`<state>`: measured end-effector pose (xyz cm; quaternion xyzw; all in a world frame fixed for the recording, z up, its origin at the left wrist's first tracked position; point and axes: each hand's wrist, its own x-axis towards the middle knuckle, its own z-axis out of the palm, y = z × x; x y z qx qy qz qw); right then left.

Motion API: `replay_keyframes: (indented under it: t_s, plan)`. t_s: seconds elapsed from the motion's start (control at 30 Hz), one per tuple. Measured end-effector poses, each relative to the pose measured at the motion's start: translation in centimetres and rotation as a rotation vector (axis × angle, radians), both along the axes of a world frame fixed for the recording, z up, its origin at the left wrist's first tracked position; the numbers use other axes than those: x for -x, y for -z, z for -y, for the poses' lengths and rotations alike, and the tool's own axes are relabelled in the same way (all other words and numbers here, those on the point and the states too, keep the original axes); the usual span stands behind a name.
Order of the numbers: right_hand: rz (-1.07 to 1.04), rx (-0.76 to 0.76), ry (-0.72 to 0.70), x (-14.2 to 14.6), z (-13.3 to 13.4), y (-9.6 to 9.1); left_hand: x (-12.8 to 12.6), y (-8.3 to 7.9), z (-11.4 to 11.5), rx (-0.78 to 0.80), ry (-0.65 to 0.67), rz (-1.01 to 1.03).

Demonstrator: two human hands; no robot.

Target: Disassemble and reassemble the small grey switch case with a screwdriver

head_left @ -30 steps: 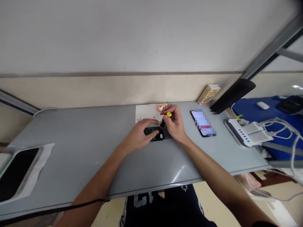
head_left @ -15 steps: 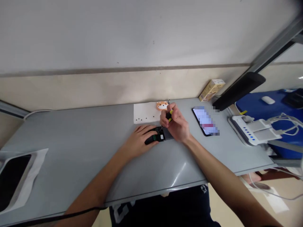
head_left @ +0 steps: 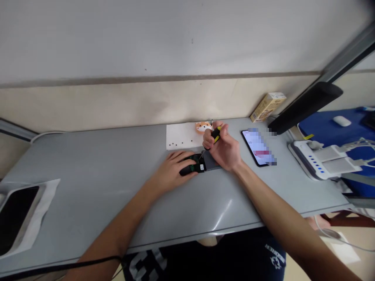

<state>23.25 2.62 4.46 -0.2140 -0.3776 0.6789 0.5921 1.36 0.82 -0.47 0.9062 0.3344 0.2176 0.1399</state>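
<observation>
My right hand (head_left: 224, 148) is closed around a small black and yellow screwdriver (head_left: 215, 136), whose tip points down at a small dark device (head_left: 197, 166) with a green circuit board showing. My left hand (head_left: 172, 171) lies on that device's left end, fingers wrapped over it and holding it down on the grey table (head_left: 102, 183). Just behind the hands lies a white sheet of paper (head_left: 180, 135) with several tiny dark screws (head_left: 175, 144) along its near edge and a small orange animal-face figure (head_left: 202, 127) at its right corner.
A lit phone (head_left: 258, 148) lies right of my right hand. Farther right sit a white power strip with plugged chargers (head_left: 319, 162), a small carton (head_left: 267, 105) by the wall and a dark lamp head (head_left: 306, 106). A black-screened device on white wrapping (head_left: 17, 212) sits far left.
My right hand has tilted the screwdriver over, its yellow cap now hidden in my fist, with the tip still at the device. The view has shifted slightly. My left hand stays on the device.
</observation>
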Motion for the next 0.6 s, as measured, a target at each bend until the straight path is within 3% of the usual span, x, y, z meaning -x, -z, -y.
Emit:
replay_keyframes:
  t_s: [0.27,0.47,0.6]
  plan:
    - [0.107,-0.064,-0.021,-0.7,-0.6,0.0,0.7,-0.4,-0.1,0.004,0.0,-0.02]
    - [-0.002,0.009,0.02,0.7,0.3,-0.1,1.1,-0.4,-0.2,0.013,0.001,0.002]
    - [0.018,-0.018,0.03,0.9,0.5,0.0,0.9,-0.4,-0.2,0.019,-0.001,0.002]
